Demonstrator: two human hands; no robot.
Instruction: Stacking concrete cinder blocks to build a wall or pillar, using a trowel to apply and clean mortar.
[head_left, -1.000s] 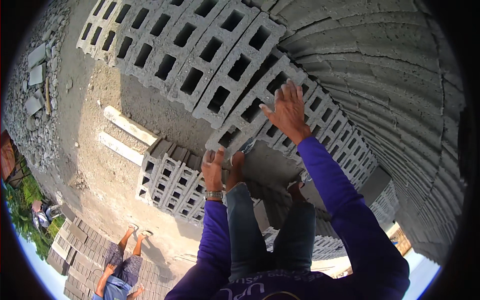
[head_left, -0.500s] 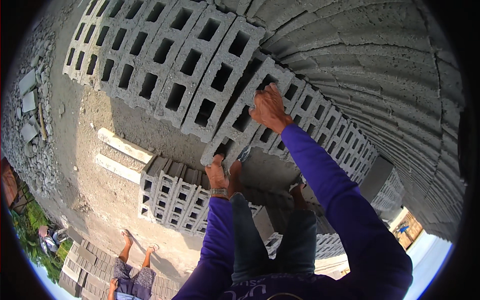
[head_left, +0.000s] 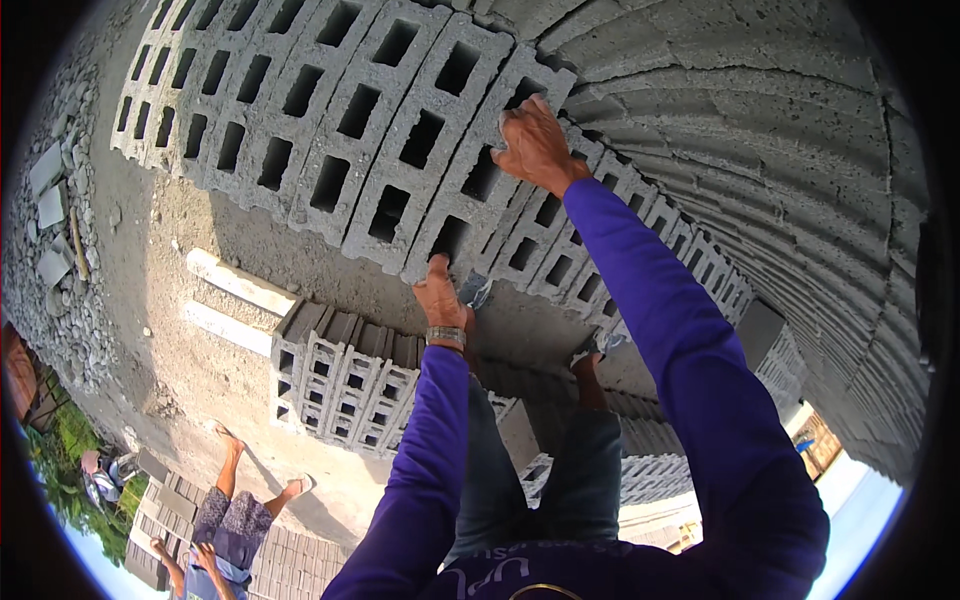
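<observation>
A grey hollow concrete block [head_left: 467, 209] stands on edge, its three openings facing up, flush against the row of like blocks [head_left: 336, 135] on its left. My left hand [head_left: 439, 294], with a watch at its wrist, grips the block's near end, the fingertips at the nearest opening. Toward the far end my right hand [head_left: 540, 148] is closed over the block, fingers curled at the far opening. The hidden fingertips of both hands reach inside or behind the block's walls. To the right, a lower row of blocks [head_left: 560, 236] runs on beneath my right forearm.
A tall stack of grey slabs or blocks [head_left: 740, 110] rises along the far right. Another block stack [head_left: 345, 385] stands beside my left forearm, with two pale beams [head_left: 240, 285] near it. A person [head_left: 235, 520] walks at lower left, near paving stacks. Rubble [head_left: 60, 280] lies far left.
The gripped block has moved left and the dark gap beside it has closed. Both hands moved with it. The person at lower left has taken a step.
</observation>
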